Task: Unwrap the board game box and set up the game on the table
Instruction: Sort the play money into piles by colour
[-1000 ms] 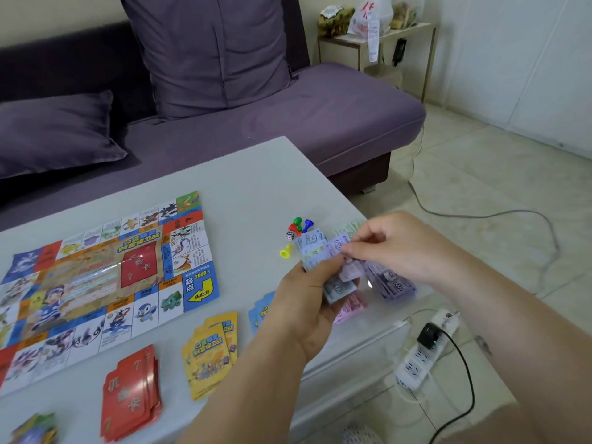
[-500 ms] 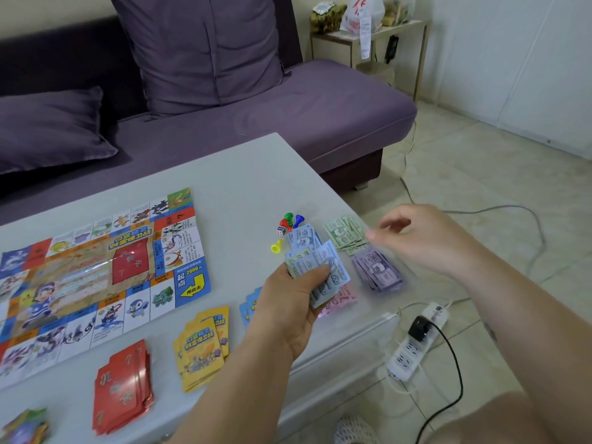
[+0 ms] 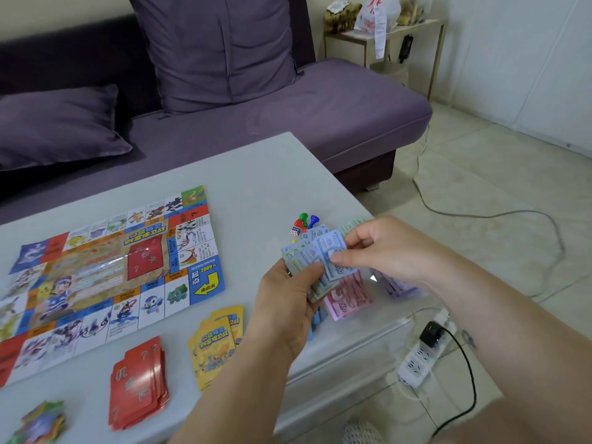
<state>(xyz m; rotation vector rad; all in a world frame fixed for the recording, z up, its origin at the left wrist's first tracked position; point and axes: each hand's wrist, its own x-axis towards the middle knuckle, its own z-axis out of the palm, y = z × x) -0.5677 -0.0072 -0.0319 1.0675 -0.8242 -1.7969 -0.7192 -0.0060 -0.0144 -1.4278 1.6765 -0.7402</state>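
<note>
Two bare arms come in from the lower edge of the frame, with no sleeves on either. The left hand (image 3: 290, 302) and its forearm are bare to the bottom edge: no watch, no band. At the base of one finger, near the frame's middle, sits a small dark fleck; whether it is a ring is unclear. The right hand (image 3: 389, 248) is bare too. A small dark mark (image 3: 468, 339) shows on the right forearm's underside, lower right.

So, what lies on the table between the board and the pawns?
In the head view, nothing: only bare table separates the board from the pawns and the die.
</note>
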